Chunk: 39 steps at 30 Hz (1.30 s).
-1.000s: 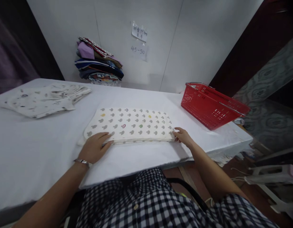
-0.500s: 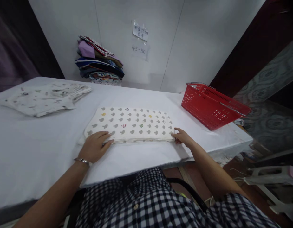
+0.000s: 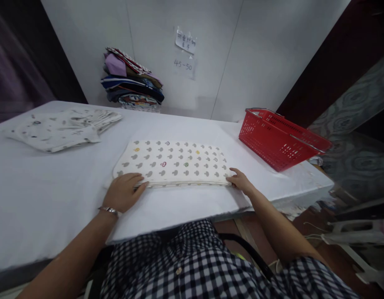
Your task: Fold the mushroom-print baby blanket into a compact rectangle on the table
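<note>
A folded white cloth [image 3: 176, 162] with grey, yellow, red and green mushroom prints lies flat on the white-covered table in front of me. Its fold lines run along the near edge, where several layers show. My left hand [image 3: 125, 191] rests on the near left corner, fingers stretched over the top and thumb along the front edge. At the near right corner, my right hand [image 3: 240, 181] has its fingers bent round the cloth's edge, pinching it; the fingertips are partly hidden.
A red plastic basket [image 3: 281, 143] with metal handles stands at the right. Another printed white cloth [image 3: 55, 131] lies loosely at the left. Folded fabrics [image 3: 132, 83] are stacked against the wall, beside paper signs [image 3: 185, 43]. A white stool [image 3: 357, 232] is at the lower right.
Both hands stay at the same corners of the folded cloth. The whole view has shifted very slightly; the cloth itself looks unchanged.
</note>
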### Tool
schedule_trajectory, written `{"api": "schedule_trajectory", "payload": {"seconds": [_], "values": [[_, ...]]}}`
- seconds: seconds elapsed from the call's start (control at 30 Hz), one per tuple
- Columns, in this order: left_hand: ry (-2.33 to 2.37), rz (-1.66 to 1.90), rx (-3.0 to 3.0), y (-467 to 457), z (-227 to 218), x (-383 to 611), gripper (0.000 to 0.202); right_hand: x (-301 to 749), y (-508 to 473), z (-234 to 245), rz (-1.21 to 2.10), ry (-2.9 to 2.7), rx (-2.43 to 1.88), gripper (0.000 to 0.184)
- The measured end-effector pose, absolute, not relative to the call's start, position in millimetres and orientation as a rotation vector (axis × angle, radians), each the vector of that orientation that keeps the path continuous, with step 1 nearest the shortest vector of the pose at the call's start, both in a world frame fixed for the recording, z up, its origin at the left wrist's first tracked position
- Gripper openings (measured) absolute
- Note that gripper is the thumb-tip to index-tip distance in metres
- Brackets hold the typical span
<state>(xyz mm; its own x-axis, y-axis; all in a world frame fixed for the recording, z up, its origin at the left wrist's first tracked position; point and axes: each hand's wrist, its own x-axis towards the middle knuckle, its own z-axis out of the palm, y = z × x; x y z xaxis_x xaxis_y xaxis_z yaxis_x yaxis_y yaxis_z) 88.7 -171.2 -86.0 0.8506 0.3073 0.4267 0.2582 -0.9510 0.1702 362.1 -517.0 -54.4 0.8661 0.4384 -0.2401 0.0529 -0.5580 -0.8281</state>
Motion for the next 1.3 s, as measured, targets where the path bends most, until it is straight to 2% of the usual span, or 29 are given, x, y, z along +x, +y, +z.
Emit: {"api": "schedule_trajectory", "payload": {"seconds": [0.23,0.37,0.43,0.5,0.57,0.73,0.93,1.03,1.13,1.23,1.3], "values": [[0.534,0.9,2.852,-169.5,-87.0,88.4,0.035,365.4,-523.1,-62.7,0.453,-0.461,-2.338,0.061],[0.581,0.953,2.814,-171.9,-86.3,87.5,0.03,366.0,-521.1,-61.8,0.027,-0.776,-2.583,0.058],[0.582,0.948,2.809,-172.3,-86.2,87.2,0.027,362.9,-511.9,-59.9,-0.223,-0.994,-2.493,0.051],[0.579,0.946,2.803,-172.2,-86.6,87.0,0.025,358.7,-498.8,-59.9,-0.321,-1.168,-2.38,0.048],[0.583,0.939,2.791,-172.3,-87.2,86.6,0.024,355.7,-486.4,-64.5,-0.272,-1.287,-2.37,0.052],[0.676,0.859,2.743,-176.6,-84.8,83.0,0.021,357.5,-477.5,-94.4,0.015,-1.294,-2.664,0.062],[1.058,0.544,2.708,-179.2,-59.6,96.0,0.024,370.3,-483.2,-122.7,-0.13,-1.358,-2.683,0.061],[1.12,0.516,2.728,-172.1,-45.6,115.9,0.025,373.8,-484.1,-129.1,-0.182,-1.37,-2.667,0.063],[1.033,0.469,2.819,-158.0,-44.6,133.3,0.039,376.2,-486.2,-136.0,-0.232,-1.389,-2.635,0.063],[1.157,0.165,2.741,-143.8,-55.6,139.4,0.064,379.1,-489.9,-143.1,-0.262,-1.425,-2.587,0.06],[1.202,0.048,2.69,-138.5,-63.5,138.4,0.072,382.0,-492.0,-144.8,-0.247,-1.427,-2.571,0.059]]}}
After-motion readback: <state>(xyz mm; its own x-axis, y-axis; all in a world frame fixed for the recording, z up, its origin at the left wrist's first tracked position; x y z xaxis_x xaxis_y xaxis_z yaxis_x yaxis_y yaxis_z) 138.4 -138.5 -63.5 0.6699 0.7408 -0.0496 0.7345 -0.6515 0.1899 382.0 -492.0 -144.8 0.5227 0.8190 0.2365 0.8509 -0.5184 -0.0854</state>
